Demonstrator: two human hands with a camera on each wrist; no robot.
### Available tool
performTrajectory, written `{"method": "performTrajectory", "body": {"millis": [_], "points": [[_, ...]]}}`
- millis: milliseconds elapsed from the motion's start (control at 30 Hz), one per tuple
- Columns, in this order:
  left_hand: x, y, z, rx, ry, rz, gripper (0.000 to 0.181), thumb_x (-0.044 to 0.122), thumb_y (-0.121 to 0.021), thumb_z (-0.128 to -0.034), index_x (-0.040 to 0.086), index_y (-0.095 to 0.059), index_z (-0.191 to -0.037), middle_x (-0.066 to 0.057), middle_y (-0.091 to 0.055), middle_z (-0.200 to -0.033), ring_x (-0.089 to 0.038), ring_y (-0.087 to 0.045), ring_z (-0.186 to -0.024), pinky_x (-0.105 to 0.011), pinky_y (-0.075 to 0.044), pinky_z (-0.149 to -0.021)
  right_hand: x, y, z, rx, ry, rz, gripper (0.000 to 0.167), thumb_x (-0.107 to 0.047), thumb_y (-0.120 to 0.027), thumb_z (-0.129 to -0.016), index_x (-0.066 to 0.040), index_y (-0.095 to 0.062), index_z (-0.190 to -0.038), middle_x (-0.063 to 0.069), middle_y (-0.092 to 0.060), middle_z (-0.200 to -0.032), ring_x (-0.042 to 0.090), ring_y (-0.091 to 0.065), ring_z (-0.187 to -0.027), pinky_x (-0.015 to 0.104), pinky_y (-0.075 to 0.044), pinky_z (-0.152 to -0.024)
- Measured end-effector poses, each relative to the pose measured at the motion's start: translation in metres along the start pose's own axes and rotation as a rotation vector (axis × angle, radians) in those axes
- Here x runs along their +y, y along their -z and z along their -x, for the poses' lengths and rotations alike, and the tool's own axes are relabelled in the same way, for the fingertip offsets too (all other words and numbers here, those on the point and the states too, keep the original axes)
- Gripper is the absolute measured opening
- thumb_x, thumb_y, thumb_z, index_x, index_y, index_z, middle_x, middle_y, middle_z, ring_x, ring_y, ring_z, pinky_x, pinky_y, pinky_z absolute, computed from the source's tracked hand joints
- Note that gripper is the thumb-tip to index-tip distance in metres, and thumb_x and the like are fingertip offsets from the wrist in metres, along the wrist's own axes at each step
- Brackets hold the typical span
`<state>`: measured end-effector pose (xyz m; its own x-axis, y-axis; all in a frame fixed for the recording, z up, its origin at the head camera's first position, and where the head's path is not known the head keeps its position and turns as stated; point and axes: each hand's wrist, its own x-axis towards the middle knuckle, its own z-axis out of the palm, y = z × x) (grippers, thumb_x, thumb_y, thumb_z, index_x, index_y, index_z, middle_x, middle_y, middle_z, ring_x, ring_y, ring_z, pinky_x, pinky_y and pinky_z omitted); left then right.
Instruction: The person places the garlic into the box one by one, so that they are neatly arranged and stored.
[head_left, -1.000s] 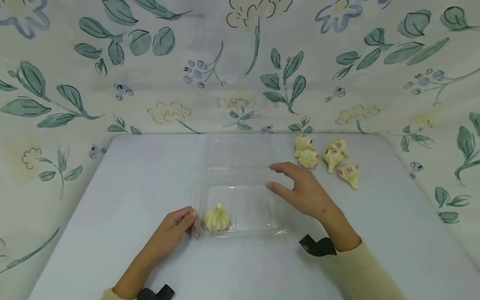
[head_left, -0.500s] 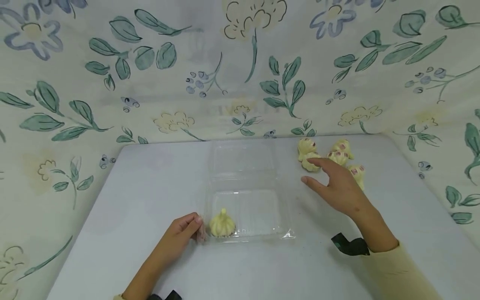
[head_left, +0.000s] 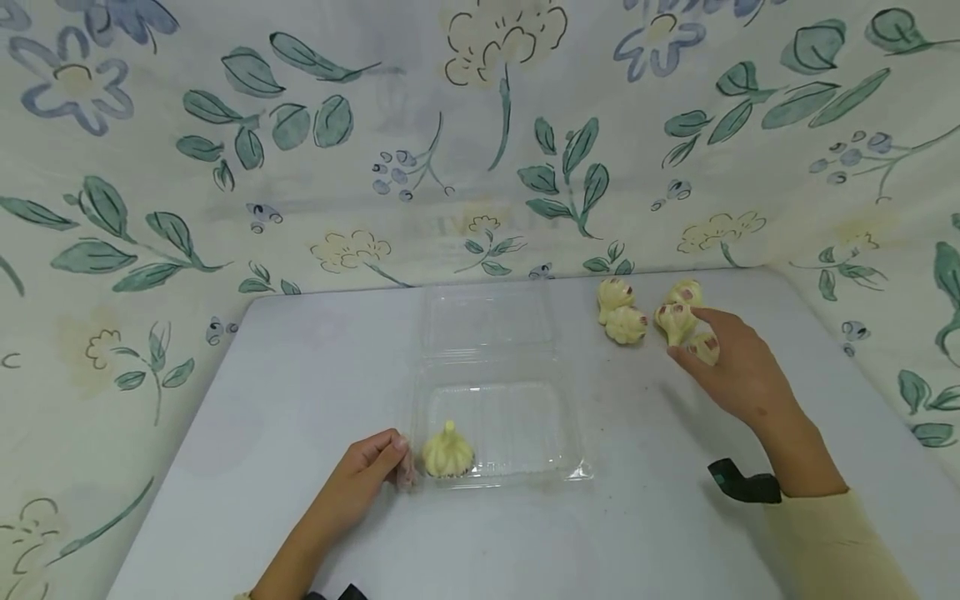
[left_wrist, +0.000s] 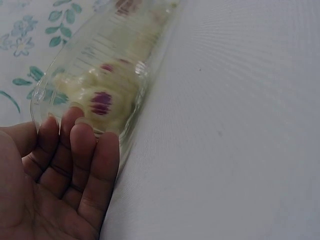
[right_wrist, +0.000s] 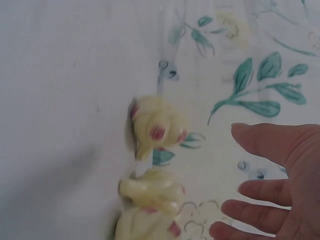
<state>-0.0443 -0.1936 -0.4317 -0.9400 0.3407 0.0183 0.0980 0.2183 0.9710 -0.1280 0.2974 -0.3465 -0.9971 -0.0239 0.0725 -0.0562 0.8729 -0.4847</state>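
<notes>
My left hand (head_left: 363,477) pinches the left edge of a clear plastic container (head_left: 498,482), which lies with its lid folded back. Inside, near that hand, sits a garlic bulb (head_left: 448,452); its purple marks show through the plastic in the left wrist view, beside the curled fingers of the left hand (left_wrist: 80,175). My right hand (head_left: 746,371) hovers at the bulbs on the far right, its thumb and forefinger apart around a purple-spotted bulb (head_left: 675,320). In the right wrist view, the right hand (right_wrist: 285,185) is spread, with no bulb (right_wrist: 157,125) visibly held.
Two more bulbs (head_left: 626,325) touch each other left of the right hand. Behind the spotted bulb is another (head_left: 684,292), and one (head_left: 704,347) is partly covered by the right hand. The white table (head_left: 315,358) ends at a floral cloth (head_left: 420,217).
My right hand has moved rightward from above the container to the bulbs at the far right. My left hand keeps its hold on the container. The head view has shifted slightly.
</notes>
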Motion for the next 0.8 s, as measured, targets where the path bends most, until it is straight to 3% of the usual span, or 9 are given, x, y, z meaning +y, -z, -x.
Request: {"method": "performTrajectory", "body": {"millis": [333, 567, 800], "points": [[0.000, 0.001, 0.000, 0.005, 0.009, -0.007, 0.035, 0.019, -0.044, -0.1144, 0.003, -0.060, -0.088, -0.002, -0.064, -0.083, -0.015, -0.065, -0.076, -0.033, -0.058, -0.070, 0.029, 0.001, -0.002, -0.024, -0.090, 0.006, 0.078, -0.042, -0.066, -0.103, 0.010, -0.036, -0.152, 0.040, -0.035, -0.152, 0.061, -0.032, -0.138, 0.076, -0.033, -0.105], [-0.002, 0.001, 0.002, -0.007, 0.006, -0.006, 0.034, 0.018, -0.044, -0.1144, 0.003, -0.060, -0.088, -0.002, -0.065, -0.083, -0.014, -0.065, -0.076, -0.032, -0.058, -0.070, 0.043, -0.008, -0.003, -0.020, -0.045, 0.003, 0.070, -0.034, -0.068, -0.102, 0.013, -0.041, -0.147, 0.041, -0.038, -0.149, 0.061, -0.034, -0.137, 0.074, -0.032, -0.105], [-0.002, 0.003, -0.001, -0.001, -0.035, -0.010, 0.033, 0.014, -0.043, -0.1141, 0.002, -0.058, -0.087, 0.000, -0.063, -0.081, -0.012, -0.063, -0.075, -0.031, -0.057, -0.069, 0.049, -0.011, -0.007, 0.035, 0.033, 0.048, 0.056, -0.021, -0.072, -0.098, 0.016, -0.050, -0.135, 0.042, -0.045, -0.141, 0.061, -0.042, -0.128, 0.072, -0.036, -0.103]]}}
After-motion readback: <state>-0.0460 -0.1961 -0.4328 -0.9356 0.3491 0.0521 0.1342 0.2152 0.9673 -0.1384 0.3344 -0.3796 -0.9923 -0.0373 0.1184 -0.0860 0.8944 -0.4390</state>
